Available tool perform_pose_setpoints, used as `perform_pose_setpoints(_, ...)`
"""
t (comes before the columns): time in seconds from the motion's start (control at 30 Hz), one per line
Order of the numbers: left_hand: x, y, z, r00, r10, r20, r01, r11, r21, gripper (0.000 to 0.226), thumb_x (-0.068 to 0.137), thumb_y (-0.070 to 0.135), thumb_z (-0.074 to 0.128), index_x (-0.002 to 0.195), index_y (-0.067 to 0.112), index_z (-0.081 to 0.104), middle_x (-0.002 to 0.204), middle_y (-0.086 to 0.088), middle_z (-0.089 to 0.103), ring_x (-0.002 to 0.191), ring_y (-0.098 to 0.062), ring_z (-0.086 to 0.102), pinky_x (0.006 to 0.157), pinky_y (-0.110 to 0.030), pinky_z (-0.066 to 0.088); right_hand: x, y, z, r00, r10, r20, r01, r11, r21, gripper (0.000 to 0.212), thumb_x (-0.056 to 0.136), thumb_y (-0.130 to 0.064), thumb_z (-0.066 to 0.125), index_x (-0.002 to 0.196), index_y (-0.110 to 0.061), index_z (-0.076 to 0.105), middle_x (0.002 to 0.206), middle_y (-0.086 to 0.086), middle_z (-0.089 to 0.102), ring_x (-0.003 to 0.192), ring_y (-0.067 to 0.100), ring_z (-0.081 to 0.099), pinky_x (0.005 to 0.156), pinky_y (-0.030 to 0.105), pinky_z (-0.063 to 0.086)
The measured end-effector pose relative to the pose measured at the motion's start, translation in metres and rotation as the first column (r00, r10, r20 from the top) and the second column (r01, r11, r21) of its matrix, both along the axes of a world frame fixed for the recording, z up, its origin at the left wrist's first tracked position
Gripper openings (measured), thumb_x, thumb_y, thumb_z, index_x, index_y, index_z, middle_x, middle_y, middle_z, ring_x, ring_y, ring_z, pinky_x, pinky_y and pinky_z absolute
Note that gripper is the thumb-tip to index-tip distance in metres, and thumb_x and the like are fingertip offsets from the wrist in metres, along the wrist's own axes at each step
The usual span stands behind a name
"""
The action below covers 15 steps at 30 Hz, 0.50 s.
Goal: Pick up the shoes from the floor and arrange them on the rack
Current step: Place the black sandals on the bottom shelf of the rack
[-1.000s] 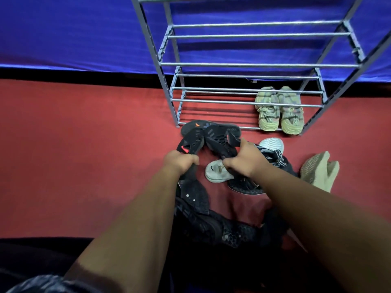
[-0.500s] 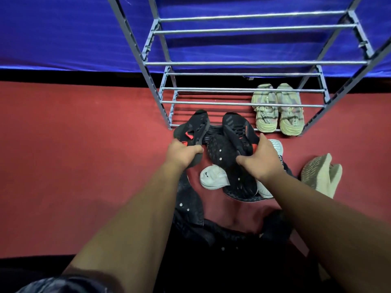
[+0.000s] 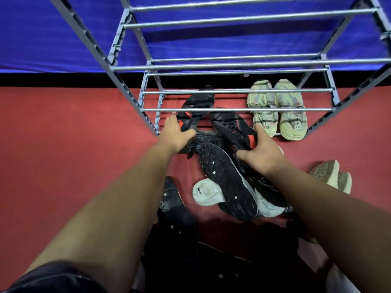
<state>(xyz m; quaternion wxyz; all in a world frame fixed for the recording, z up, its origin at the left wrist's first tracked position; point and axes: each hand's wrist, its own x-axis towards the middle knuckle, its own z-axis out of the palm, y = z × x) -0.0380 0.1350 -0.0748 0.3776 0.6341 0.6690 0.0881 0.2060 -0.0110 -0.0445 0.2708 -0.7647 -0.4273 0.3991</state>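
Observation:
A grey metal shoe rack (image 3: 237, 110) stands on the red floor against a blue cloth. My left hand (image 3: 175, 135) grips the heel of a black shoe with red accents (image 3: 195, 107), whose toe reaches into the bottom tier. My right hand (image 3: 261, 151) holds the matching black shoe (image 3: 230, 127) at the rack's front edge. A pair of pale green sneakers (image 3: 277, 108) sits on the bottom tier at the right.
On the floor below my hands lie an upturned black shoe (image 3: 228, 182), a white shoe (image 3: 206, 194), more dark shoes (image 3: 171, 199) near my left arm and a beige knit shoe (image 3: 330, 174) at the right. The rack's upper tiers hold nothing.
Both hands have carried the two black shoes forward from above the pile to the rack's bottom tier. The view has moved closer to the rack.

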Motion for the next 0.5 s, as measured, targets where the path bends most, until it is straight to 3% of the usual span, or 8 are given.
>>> perform_pose_setpoints(0.17, -0.002, 0.028, -0.007, 0.995, -0.101, -0.019, 0.099, 0.991, -0.089, 0.063, 0.067, 0.064, 0.072, 0.113, 0.022, 0.060, 0.108, 0.000, 0.071, 0.094, -0.021, 0.070, 0.089, -0.044, 0.059, -0.002, 0.015, -0.009, 0.998, -0.046, -0.047, 0.047, 0.999, 0.011, 0.048, 0.073, -0.028, 0.084, 0.113, -0.036, 0.058, 0.091, -0.016, 0.076, 0.073, -0.001, 0.069, 0.068, 0.025, 0.048)
perform_pose_setpoints(0.23, -0.004, 0.033, -0.011, 0.993, -0.117, -0.025, 0.113, 0.988, -0.109, 0.064, 0.066, 0.066, 0.072, 0.115, 0.028, 0.060, 0.106, 0.004, 0.073, 0.095, -0.020, 0.071, 0.092, -0.043, 0.059, -0.001, 0.019, -0.011, 0.996, -0.069, -0.060, 0.069, 0.998, -0.003, 0.047, 0.075, -0.029, 0.083, 0.113, -0.037, 0.056, 0.094, -0.017, 0.075, 0.079, 0.003, 0.070, 0.068, 0.021, 0.048)
perform_pose_setpoints(0.33, -0.008, 0.038, -0.015, 0.988, -0.138, -0.067, 0.131, 0.987, -0.099, 0.071, 0.061, 0.075, 0.072, 0.120, 0.037, 0.058, 0.109, 0.008, 0.073, 0.101, -0.022, 0.070, 0.096, -0.044, 0.057, 0.001, 0.020, -0.011, 0.994, -0.089, -0.065, 0.089, 0.996, -0.010, 0.046, 0.079, -0.030, 0.082, 0.116, -0.037, 0.056, 0.097, -0.017, 0.072, 0.071, -0.008, 0.063, 0.057, 0.010, 0.041)
perform_pose_setpoints(0.5, -0.020, 0.028, -0.013, 0.993, -0.114, 0.039, 0.120, 0.964, -0.237, 0.088, 0.068, 0.068, 0.081, 0.142, 0.037, 0.044, 0.116, 0.008, 0.069, 0.099, -0.015, 0.070, 0.096, -0.038, 0.056, 0.001, 0.020, -0.016, 0.990, -0.098, -0.105, 0.094, 0.995, -0.033, 0.054, 0.076, -0.032, 0.081, 0.124, -0.035, 0.057, 0.103, -0.016, 0.074, 0.090, 0.008, 0.071, 0.074, 0.025, 0.051)
